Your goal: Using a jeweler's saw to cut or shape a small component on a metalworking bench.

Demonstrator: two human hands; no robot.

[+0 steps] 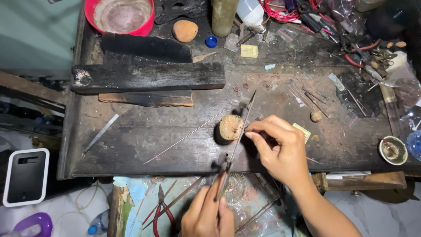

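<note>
Gripping saw frame (239, 127) | left hand (208, 215) | blade up-right | right hand (276, 147) pinching workpiece

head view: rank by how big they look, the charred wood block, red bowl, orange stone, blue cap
1. charred wood block, the long black plank, clearly largest
2. red bowl, partly cut off by the top edge
3. orange stone
4. blue cap, smallest

All lie at the bench's far side, so the order is fair.
</note>
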